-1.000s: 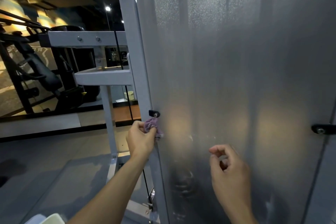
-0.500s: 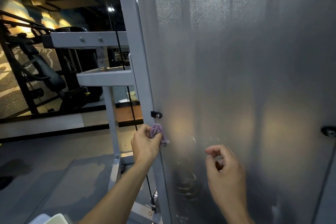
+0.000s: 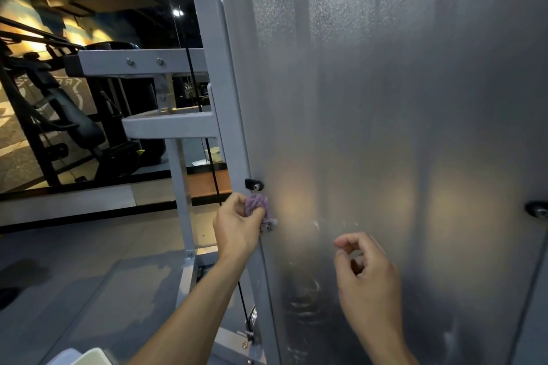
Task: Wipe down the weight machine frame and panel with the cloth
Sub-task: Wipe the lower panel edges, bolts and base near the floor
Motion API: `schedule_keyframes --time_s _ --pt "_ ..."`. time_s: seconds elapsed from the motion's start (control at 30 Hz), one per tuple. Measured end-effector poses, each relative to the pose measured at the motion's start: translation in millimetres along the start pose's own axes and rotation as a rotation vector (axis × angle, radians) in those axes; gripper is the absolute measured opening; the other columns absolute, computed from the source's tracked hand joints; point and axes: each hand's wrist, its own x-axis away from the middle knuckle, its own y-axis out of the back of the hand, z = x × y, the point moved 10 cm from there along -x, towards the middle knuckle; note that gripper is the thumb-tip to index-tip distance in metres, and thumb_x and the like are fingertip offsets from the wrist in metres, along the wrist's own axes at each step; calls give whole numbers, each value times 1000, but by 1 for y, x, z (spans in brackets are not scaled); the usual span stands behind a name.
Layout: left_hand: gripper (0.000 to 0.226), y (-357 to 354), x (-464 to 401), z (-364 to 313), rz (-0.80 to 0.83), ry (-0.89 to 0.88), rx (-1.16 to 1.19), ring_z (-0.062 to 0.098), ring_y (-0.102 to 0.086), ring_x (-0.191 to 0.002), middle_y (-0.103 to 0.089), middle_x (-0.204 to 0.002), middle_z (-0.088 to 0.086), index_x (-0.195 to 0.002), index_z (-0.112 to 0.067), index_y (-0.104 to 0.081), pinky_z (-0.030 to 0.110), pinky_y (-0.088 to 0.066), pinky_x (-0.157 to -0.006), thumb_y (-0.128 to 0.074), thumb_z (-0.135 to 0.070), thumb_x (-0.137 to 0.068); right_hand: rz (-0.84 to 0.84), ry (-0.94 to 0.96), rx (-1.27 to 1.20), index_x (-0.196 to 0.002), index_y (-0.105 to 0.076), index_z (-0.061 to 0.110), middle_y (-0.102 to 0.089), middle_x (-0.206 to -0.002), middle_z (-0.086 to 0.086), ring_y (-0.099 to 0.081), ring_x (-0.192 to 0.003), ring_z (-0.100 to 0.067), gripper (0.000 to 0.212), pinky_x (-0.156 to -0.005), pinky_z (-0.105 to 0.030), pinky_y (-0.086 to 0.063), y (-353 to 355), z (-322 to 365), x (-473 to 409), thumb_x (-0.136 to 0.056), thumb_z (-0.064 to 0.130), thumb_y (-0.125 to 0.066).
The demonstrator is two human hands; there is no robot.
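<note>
Cloth (image 3: pixel 257 208) shifted lower w/ left hand (image 3: pixel 237 227), under clip (image 3: pixel 254 184).

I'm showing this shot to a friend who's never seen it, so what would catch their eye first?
Probably the big frosted panel filling the right side, with two warm glows low on it. Next, the left hand gripping a bunched purple cloth at the panel's left edge, just below a small black bracket on the grey frame post. The right hand hangs loosely curled and empty before the panel.
</note>
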Motion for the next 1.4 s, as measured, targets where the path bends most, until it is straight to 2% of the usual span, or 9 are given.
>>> schedule_keyframes --time_s 0.13,0.27,0.47,0.57,0.73,1.0,1.17,1.27,1.4 --pt "32 3 -1 -11 -36 -48 6 -1 -52 -46 -53 -47 -18 -66 -21 -55 14 -43 -48 -74 -6 -87 -1 -7 8 -80 -65 27 -59 -75 18 -58 -65 -13 27 -58 -16 -41 3 -6 -2 -82 0 -70" --pt "24 0 7 30 0 83 -23 25 -70 -71 -67 -67 -1 -73 -27 -62 54 -62 -65 -78 -14 -86 -5 -8 22 -81 -65 27 -60 -74 16 -57 -63 -13 28 -59 -23 -44 5 -10 -3 -82 -1 -71" --pt "22 14 -2 1 -92 -10 -20 -6 -51 -48 -57 -59 -10 -74 -20 -59 11 -38 -46 -75 -11 -86 -9 11 24 -80 -65 26 -59 -70 13 -57 -63 -14 27 -59 -26 -44 10 -12 -4 -81 -1 -70" --pt "22 16 -7 -4 -106 -21 -61 -4 -49 -49 -57 -60 -8 -73 -20 -58 13 -40 -48 -74 -12 -86 -11 7 23 -80 -65 26 -59 -71 14 -57 -63 -14 27 -59 -26 -43 10 -12 -4 -81 -1 -70" --pt "19 10 4 28 -7 94 -104 17 -66 -63 -65 -66 0 -74 -18 -64 43 -63 -59 -78 -16 -87 2 7 17 -80 -65 25 -59 -76 19 -57 -64 -11 28 -59 -22 -42 8 -9 -3 -81 -2 -70" --pt "14 14 -7 -1 -39 -6 -64 -3 -52 -46 -57 -57 -9 -77 -16 -68 13 -40 -43 -75 -9 -88 9 11 21 -81 -65 25 -59 -69 13 -57 -65 -12 27 -60 -24 -43 5 -6 0 -80 -1 -70" --pt "9 11 6 27 27 60 -122 10 -69 -63 -70 -73 -4 -89 -25 -76 30 -61 -55 -78 -17 -88 12 16 21 -80 -65 25 -59 -75 21 -57 -66 -11 27 -59 -18 -41 6 -3 -1 -80 -1 -70" --pt "8 14 -3 -1 -44 -46 -70 -1 -58 -50 -63 -62 -12 -82 -16 -73 12 -43 -45 -71 -16 -90 11 12 22 -80 -65 25 -59 -72 17 -57 -67 -10 26 -60 -14 -40 5 -2 0 -80 0 -71" --pt "13 17 -7 -10 -68 -111 -168 11 -55 -58 -62 -65 -6 -77 -22 -69 21 -45 -50 -72 -19 -89 25 14 15 -81 -65 26 -59 -71 13 -58 -67 -11 28 -60 -14 -41 3 -2 0 -81 -2 -70"
